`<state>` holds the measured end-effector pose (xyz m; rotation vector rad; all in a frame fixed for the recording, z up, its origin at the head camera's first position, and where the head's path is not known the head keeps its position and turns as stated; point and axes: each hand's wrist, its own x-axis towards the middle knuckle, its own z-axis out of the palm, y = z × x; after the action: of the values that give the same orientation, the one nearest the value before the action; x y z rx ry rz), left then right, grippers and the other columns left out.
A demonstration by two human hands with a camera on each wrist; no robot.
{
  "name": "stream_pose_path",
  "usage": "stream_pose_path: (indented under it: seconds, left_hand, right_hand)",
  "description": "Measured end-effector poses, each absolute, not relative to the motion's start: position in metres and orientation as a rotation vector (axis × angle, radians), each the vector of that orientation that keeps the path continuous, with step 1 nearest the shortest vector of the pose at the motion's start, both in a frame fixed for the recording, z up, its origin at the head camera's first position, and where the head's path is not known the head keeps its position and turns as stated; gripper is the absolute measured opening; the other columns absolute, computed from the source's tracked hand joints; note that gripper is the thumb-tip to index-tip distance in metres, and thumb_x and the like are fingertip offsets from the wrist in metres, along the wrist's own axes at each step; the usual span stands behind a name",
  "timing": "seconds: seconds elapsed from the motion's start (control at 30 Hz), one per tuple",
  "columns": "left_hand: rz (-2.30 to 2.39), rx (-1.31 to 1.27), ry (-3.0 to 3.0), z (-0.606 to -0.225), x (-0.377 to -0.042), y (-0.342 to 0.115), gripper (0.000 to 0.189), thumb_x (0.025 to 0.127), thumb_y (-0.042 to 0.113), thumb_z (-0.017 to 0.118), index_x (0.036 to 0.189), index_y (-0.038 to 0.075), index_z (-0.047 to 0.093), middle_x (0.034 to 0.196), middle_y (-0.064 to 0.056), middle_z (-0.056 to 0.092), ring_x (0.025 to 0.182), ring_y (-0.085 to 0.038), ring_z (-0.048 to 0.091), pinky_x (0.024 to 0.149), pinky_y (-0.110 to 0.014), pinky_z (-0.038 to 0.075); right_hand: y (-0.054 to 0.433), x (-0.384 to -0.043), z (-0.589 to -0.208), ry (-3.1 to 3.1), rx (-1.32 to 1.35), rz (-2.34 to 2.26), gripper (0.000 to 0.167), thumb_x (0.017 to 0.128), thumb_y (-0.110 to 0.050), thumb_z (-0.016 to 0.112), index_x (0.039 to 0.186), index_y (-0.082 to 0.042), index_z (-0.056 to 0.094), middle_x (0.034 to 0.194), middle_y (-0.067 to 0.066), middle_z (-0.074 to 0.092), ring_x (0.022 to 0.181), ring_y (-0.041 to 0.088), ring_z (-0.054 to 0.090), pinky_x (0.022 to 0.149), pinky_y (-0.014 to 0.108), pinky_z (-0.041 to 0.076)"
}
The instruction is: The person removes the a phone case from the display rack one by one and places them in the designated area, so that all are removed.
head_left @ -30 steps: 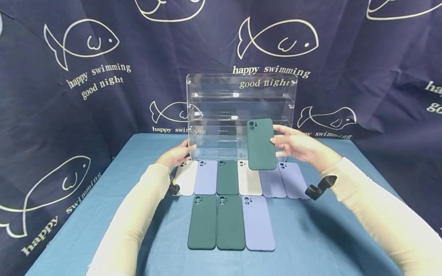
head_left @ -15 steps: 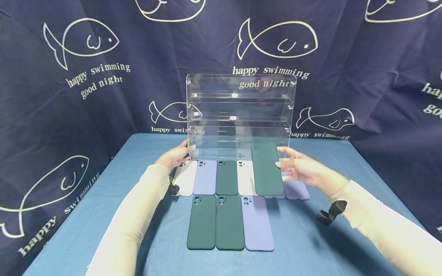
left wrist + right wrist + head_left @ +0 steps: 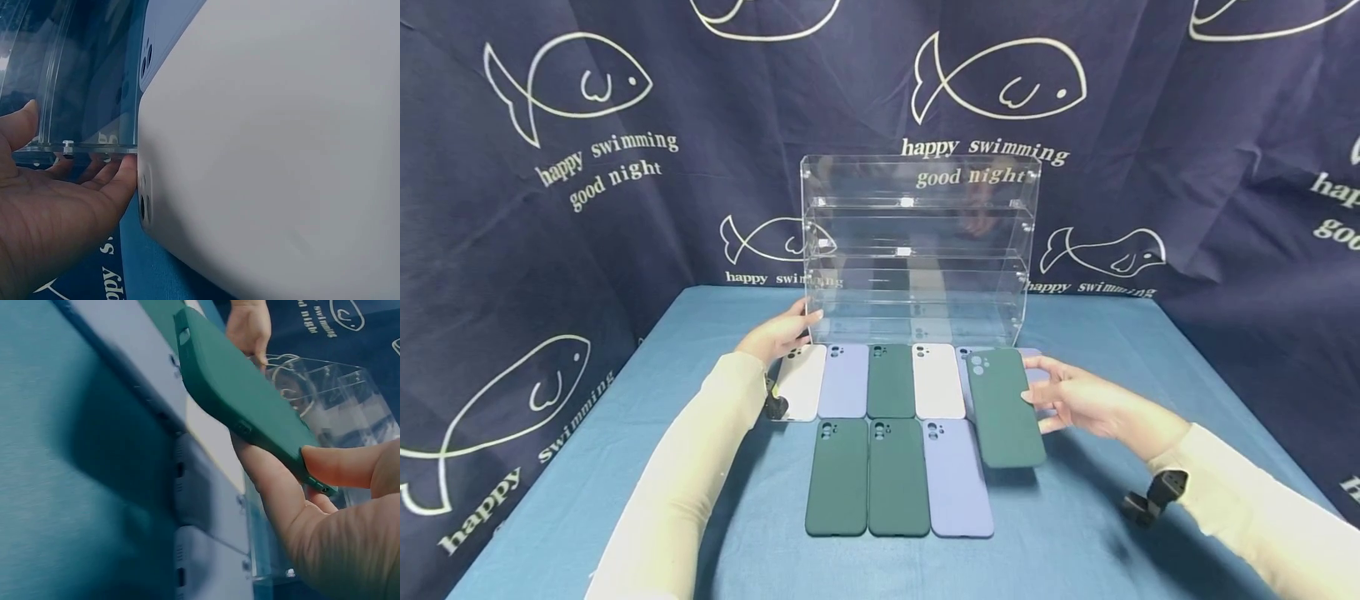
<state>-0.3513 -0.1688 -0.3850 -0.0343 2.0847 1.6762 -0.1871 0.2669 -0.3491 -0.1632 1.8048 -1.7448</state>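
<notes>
My right hand (image 3: pixel 1078 402) pinches a dark green phone case (image 3: pixel 1006 408) along its right edge, thumb on the camera-hole side. The case tilts above the table, its shadow beneath, to the right of a lilac case (image 3: pixel 958 483). In the right wrist view, its green side (image 3: pixel 244 403) is angled over lilac cases (image 3: pixel 209 494). At the left side of a clear acrylic tiered rack (image 3: pixel 865 260), my left hand (image 3: pixel 775 335) grips the side panel, thumb inside and fingers outside. A white case (image 3: pixel 262 150) lies right beside those fingers in the left wrist view.
Along the rack's front lies a row of cases: white (image 3: pixel 801 383), lilac (image 3: pixel 846 382), green (image 3: pixel 891 382), white (image 3: pixel 938 382), then lilac ones partly hidden by the held case. Two green cases (image 3: pixel 837 479) lie nearer. A fish-print curtain (image 3: pixel 737 108) hangs behind the blue-covered table (image 3: pixel 625 433).
My right hand has carried the green case down and rightward, from in front of the rack toward the near row's right end. The left hand has stayed at the rack's side.
</notes>
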Motion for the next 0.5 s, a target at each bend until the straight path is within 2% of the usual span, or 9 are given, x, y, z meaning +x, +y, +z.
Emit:
stream_pose_path:
  seconds: [0.2, 0.5]
  left_hand:
    - [1.686, -0.032, 2.072, -0.381, -0.351, -0.169, 0.074, 0.105, 0.026, 0.041, 0.156, 0.023, -0.012, 0.164, -0.004, -0.010, 0.152, -0.023, 0.002, 0.127, -0.041, 0.019]
    - [1.672, -0.036, 2.072, -0.382, -0.350, -0.168, 0.074, 0.105, 0.027, 0.041, 0.156, 0.024, -0.013, 0.164, -0.002, -0.013, 0.152, -0.022, 0.001, 0.127, -0.041, 0.019]
  right_hand:
    - [0.274, -0.175, -0.363, 1.757, -0.129, -1.715, 0.060, 0.097, -0.003, 0.053, 0.144, -0.008, 0.016, 0.103, 0.003, 0.069, 0.096, 0.017, 0.066, 0.089, 0.048, 0.061]
    - [0.282, -0.158, -0.387, 1.732, -0.076, -1.697, 0.054, 0.095, -0.003, 0.054, 0.140, -0.004, 0.023, 0.104, 0.005, 0.068, 0.096, 0.020, 0.065, 0.087, 0.048, 0.061]
